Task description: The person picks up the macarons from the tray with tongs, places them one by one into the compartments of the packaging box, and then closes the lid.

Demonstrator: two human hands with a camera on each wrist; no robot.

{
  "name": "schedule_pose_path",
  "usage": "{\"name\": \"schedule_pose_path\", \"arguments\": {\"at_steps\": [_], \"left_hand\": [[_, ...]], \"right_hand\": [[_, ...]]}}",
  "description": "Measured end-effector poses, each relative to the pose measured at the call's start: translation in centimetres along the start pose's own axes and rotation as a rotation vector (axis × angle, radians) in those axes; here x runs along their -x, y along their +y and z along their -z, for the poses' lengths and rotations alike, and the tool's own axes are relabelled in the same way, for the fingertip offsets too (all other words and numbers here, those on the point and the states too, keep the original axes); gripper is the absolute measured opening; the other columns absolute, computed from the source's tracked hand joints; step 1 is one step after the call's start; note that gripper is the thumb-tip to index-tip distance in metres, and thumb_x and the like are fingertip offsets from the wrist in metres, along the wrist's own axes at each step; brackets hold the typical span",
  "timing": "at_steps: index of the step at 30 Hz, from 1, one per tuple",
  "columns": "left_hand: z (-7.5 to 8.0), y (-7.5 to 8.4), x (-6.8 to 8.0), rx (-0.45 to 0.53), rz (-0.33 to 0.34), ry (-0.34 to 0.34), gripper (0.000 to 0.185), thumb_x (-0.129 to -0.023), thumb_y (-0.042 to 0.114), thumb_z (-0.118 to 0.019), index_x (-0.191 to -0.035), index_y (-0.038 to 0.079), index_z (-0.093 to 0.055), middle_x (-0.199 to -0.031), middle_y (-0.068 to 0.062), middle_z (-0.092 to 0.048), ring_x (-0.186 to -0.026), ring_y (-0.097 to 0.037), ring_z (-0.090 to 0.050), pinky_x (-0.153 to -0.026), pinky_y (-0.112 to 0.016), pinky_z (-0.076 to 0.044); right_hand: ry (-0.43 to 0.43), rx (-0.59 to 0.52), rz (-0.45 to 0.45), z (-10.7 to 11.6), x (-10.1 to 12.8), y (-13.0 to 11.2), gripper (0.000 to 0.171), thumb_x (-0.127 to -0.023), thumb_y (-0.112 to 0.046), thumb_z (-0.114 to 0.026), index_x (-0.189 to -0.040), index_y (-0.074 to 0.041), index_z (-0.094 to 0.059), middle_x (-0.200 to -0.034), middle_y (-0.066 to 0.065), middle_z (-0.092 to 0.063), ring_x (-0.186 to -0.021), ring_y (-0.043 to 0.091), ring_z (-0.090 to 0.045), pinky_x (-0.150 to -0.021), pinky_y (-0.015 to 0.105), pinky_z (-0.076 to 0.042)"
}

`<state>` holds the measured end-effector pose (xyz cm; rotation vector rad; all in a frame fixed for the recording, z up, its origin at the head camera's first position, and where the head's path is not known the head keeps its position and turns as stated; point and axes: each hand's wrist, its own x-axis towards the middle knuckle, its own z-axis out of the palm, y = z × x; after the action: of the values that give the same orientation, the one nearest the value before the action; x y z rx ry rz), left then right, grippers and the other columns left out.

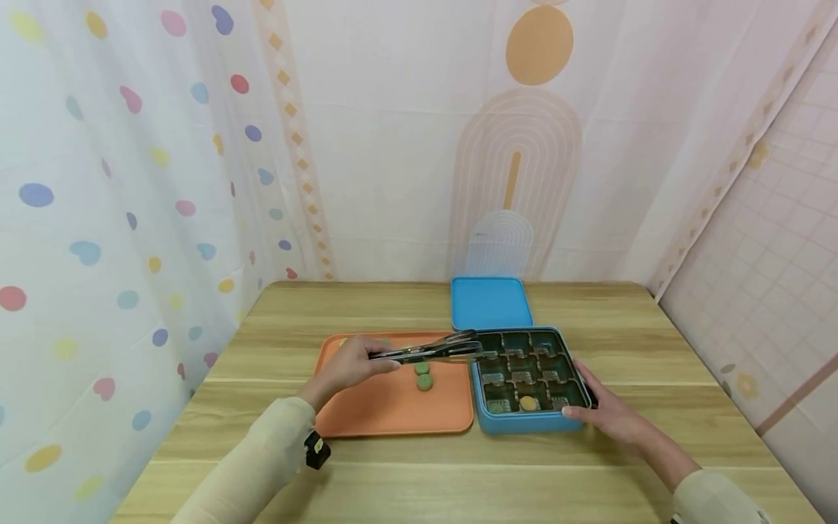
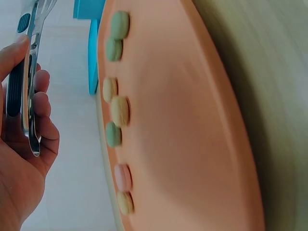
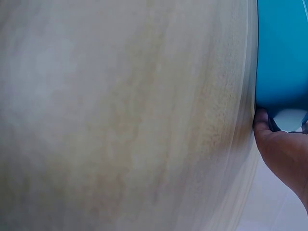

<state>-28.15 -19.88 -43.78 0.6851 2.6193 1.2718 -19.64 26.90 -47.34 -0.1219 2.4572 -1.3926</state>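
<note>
My left hand (image 1: 350,364) grips a pair of metal tongs (image 1: 428,351) over the orange tray (image 1: 380,415); the tong tips reach the blue tin's left edge. In the left wrist view the fingers (image 2: 41,103) curl round the tongs (image 2: 29,72), and several green, yellow and pink macarons (image 2: 115,108) lie on the tray (image 2: 192,144). The blue tin (image 1: 527,424) has a dark divided insert with one yellow macaron (image 1: 528,402) in its front row. My right hand (image 1: 605,411) holds the tin's right front corner, thumb (image 3: 261,126) against the blue wall (image 3: 281,53).
The tin's blue lid (image 1: 489,302) lies flat behind the tin. Two green macarons (image 1: 424,375) show in the head view on the tray. All stands on a wooden table (image 1: 458,480), with patterned curtains to the left, the back and the right.
</note>
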Motion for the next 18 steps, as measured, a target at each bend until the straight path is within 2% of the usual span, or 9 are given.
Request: {"name": "schedule_pose_path", "arguments": {"at_steps": [2,4,7,12,15,18], "left_hand": [[0.3,-0.4,0.3,-0.024,0.004,0.023,0.026,-0.09,0.032,-0.074,-0.109,0.015,-0.077,-0.051,-0.004,-0.049,-0.045,-0.011,-0.03,-0.049,-0.027,-0.033],[0.6,-0.9,0.6,-0.047,-0.002,0.045,0.027,-0.089,0.033,-0.076,-0.108,0.014,-0.078,-0.058,0.002,-0.058,-0.046,-0.01,-0.033,-0.05,-0.027,-0.034],[1.1,-1.6,0.9,-0.048,-0.015,0.057,0.022,-0.089,0.03,-0.077,-0.106,0.015,-0.079,-0.076,0.002,-0.07,-0.05,-0.01,-0.041,-0.053,-0.026,-0.039],[2.0,-2.6,1.5,-0.059,-0.002,0.053,0.019,-0.09,0.029,-0.076,-0.103,0.016,-0.079,-0.088,-0.003,-0.072,-0.06,-0.014,-0.049,-0.057,-0.028,-0.042],[2.5,-3.1,2.0,-0.087,0.032,0.078,0.03,-0.088,0.03,-0.078,-0.11,0.01,-0.078,-0.106,-0.011,-0.073,-0.082,-0.021,-0.064,-0.067,-0.032,-0.049],[2.9,-3.7,2.5,-0.095,0.049,0.096,0.038,-0.087,0.032,-0.079,-0.116,0.007,-0.075,-0.125,-0.013,-0.066,-0.112,-0.029,-0.063,-0.081,-0.038,-0.052]], "right_hand": [[0.001,0.005,0.0,0.0,-0.1,0.0,0.102,-0.094,-0.037,-0.07,-0.161,-0.019,0.005,-0.161,0.028,0.008,-0.142,0.055,0.006,-0.105,0.075,-0.008],[0.002,0.011,0.001,0.0,-0.1,0.0,0.102,-0.094,-0.037,-0.069,-0.161,-0.019,0.005,-0.161,0.028,0.008,-0.142,0.055,0.006,-0.104,0.075,-0.009],[0.005,0.008,-0.001,0.0,-0.1,0.1,0.102,-0.094,-0.037,-0.069,-0.161,-0.02,0.005,-0.161,0.028,0.008,-0.142,0.054,0.006,-0.104,0.075,-0.009],[0.006,-0.008,0.001,0.0,-0.1,0.1,0.101,-0.094,-0.037,-0.069,-0.161,-0.021,0.005,-0.161,0.027,0.008,-0.143,0.054,0.007,-0.105,0.075,-0.007],[0.008,-0.012,0.008,0.0,-0.1,0.1,0.101,-0.094,-0.037,-0.069,-0.161,-0.021,0.004,-0.161,0.028,0.008,-0.143,0.054,0.007,-0.105,0.074,-0.006],[0.012,-0.008,0.011,0.0,-0.1,0.2,0.101,-0.094,-0.036,-0.07,-0.161,-0.02,0.004,-0.161,0.028,0.007,-0.143,0.054,0.006,-0.105,0.075,-0.006]]}}
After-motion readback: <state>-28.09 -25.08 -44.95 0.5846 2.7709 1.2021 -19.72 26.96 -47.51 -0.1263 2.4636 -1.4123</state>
